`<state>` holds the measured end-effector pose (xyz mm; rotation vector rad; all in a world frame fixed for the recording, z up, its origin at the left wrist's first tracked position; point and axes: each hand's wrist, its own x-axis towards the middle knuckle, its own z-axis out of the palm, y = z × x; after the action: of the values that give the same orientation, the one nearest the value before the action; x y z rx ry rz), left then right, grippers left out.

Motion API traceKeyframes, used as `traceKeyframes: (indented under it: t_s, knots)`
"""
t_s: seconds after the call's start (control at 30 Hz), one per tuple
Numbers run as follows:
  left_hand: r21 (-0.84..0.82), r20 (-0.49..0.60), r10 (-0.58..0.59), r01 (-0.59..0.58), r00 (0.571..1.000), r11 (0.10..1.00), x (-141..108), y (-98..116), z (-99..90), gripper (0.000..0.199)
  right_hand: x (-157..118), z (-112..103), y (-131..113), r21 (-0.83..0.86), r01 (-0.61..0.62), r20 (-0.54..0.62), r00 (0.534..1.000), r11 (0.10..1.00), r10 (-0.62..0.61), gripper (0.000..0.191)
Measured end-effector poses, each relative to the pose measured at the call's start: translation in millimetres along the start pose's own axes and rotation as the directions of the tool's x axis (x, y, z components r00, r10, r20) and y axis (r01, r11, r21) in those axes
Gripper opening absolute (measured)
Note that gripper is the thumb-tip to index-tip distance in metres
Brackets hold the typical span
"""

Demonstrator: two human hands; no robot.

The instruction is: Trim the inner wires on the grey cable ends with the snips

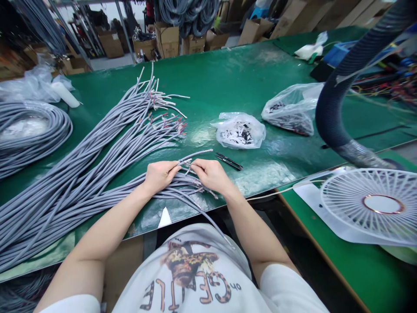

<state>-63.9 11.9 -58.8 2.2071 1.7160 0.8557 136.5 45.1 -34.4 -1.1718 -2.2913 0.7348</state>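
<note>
Long grey cables [107, 198] lie in bundles across the green table [228, 78], their stripped ends towards the middle. Above the nearest bundle, my left hand [161, 176] is closed, its thumb and fingers pinching a grey cable near its stripped end. My right hand [210, 174] is closed beside it, pinching the thin wires at that end. Small black snips [229, 161] lie just beyond my right hand. Farther off sits an open plastic bag [241, 131] of small black and white pieces.
Another clear bag [289, 111] lies at the right, near a thick dark hose [335, 95]. A white fan [374, 208] stands at the lower right. A coiled cable [61, 126] and a white roll [65, 94] lie at the left. Cardboard boxes [167, 40] are behind the table.
</note>
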Motion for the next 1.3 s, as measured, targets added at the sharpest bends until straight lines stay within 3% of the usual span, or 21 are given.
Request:
traceKeyframes:
  t_s: [0.17,0.23,0.33,0.43,0.63,1.3]
  knots:
    - [-0.039,0.053,-0.028,0.03,0.998,0.999,0,-1,1.3,0.03,-6,-8,-23,0.381,0.17,0.004,0.983,0.909,-0.185,0.028]
    - [-0.085,0.022,-0.081,0.083,0.996,0.993,1,0,0.3,0.029,-10,-16,-28,0.452,0.169,-0.047,0.985,0.876,-0.166,0.028]
    - [-0.152,-0.026,-0.149,0.144,0.988,0.978,4,1,-3.1,0.027,-11,-19,-21,0.424,0.081,-0.121,0.992,0.902,-0.032,0.028]
    - [-0.163,-0.021,-0.149,0.143,0.989,0.976,7,3,-6.8,0.024,-10,-10,-5,0.297,0.008,-0.121,0.992,0.955,0.029,0.026]
    - [-0.163,0.011,-0.189,0.188,0.982,0.968,10,2,-10.8,0.031,-9,10,6,0.233,-0.018,-0.073,0.997,0.972,0.036,0.024]
    - [-0.125,0.039,-0.166,0.169,0.985,0.978,10,-1,-8.3,0.036,-1,13,2,0.275,-0.031,-0.088,0.994,0.961,0.057,0.023]
